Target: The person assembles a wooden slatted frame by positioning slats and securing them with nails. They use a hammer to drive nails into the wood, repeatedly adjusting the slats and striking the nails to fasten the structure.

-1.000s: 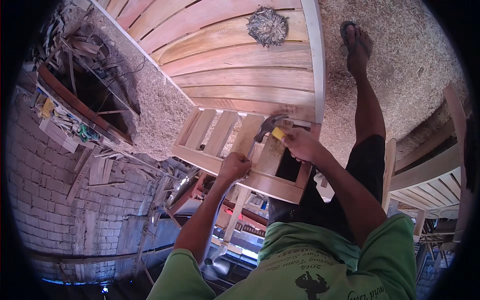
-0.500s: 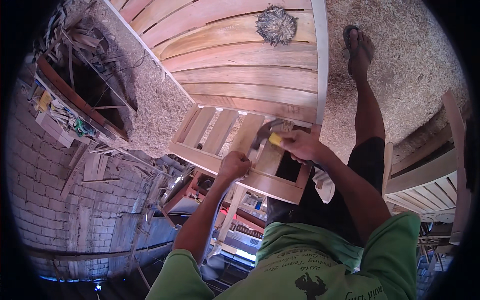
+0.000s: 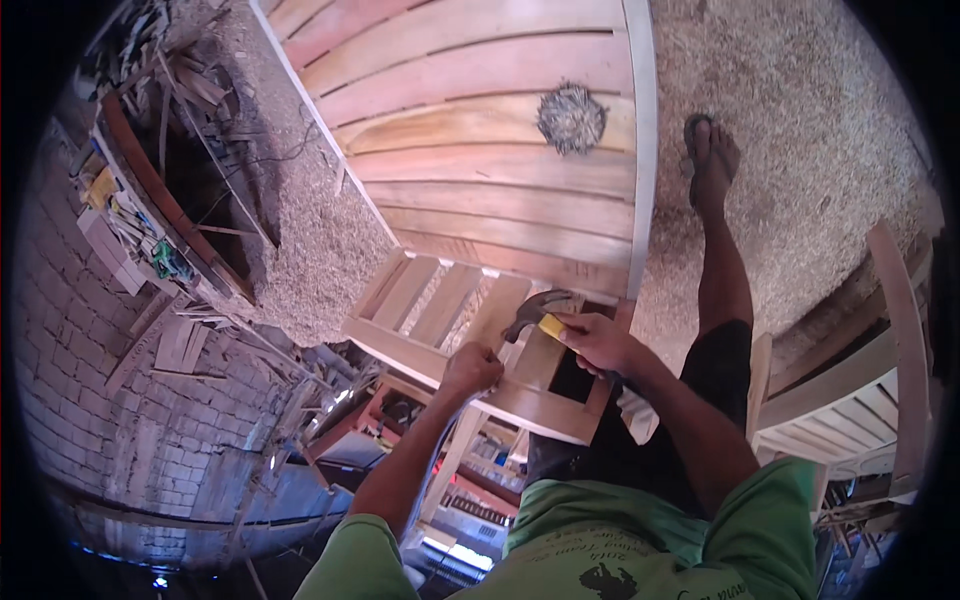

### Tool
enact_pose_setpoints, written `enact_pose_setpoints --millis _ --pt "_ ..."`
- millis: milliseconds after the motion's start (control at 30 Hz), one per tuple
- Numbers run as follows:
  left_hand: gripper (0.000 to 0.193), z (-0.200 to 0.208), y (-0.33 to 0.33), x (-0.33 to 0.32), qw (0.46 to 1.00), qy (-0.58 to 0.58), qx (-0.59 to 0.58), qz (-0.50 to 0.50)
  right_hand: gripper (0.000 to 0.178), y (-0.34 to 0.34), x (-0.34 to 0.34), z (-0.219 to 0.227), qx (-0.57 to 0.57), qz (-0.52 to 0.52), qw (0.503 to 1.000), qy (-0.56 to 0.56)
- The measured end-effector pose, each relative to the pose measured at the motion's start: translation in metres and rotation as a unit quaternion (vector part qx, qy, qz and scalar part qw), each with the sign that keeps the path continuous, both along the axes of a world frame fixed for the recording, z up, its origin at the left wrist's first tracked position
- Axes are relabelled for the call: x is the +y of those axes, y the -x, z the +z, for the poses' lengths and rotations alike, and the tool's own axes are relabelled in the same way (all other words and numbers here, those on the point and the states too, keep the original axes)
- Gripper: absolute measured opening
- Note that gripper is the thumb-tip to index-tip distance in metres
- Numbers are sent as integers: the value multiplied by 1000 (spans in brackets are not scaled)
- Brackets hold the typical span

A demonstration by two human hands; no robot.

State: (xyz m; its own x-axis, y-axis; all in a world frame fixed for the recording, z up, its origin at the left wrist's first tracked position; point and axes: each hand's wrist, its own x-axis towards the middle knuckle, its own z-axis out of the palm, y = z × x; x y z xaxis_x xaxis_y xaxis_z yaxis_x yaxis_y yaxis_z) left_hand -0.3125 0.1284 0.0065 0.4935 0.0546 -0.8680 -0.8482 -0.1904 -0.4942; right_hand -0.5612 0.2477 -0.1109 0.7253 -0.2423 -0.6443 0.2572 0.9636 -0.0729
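My right hand (image 3: 603,343) is wrapped round a claw hammer (image 3: 533,314) with a yellow section by its dark metal head. The hammer is held over a slatted wooden frame (image 3: 402,345), just beyond and right of my left hand. My left hand (image 3: 472,369) is closed in a pinch against the near rail of this frame. Whatever its fingers hold is too small or hidden to make out. Pale slats run across the frame, with dark gaps between some of them.
Beyond the frame lies a wide slatted wooden platform (image 3: 480,120) bearing a round grey heap of nails (image 3: 572,119). Wood shavings (image 3: 800,130) cover the floor. Scrap wood (image 3: 190,75) is piled at the left, and another slatted wooden piece (image 3: 840,400) stands at the right.
The whole scene sits lower in the picture as the view has tilted. The hammer head, blurred before, is now sharper. Both hands keep about the same places over the frame.
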Motion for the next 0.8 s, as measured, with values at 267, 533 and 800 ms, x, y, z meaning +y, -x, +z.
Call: enact_pose_setpoints --millis 267,533,800 --pt "29 -99 50 -85 889 406 194 86 55 64 18 14 127 -57 990 0" --pt "16 -231 80 -144 871 469 94 113 57 105 44 34 156 -26 985 -74" --pt "18 -182 130 -139 857 449 195 158 55 110 71 37 163 -38 982 -92"
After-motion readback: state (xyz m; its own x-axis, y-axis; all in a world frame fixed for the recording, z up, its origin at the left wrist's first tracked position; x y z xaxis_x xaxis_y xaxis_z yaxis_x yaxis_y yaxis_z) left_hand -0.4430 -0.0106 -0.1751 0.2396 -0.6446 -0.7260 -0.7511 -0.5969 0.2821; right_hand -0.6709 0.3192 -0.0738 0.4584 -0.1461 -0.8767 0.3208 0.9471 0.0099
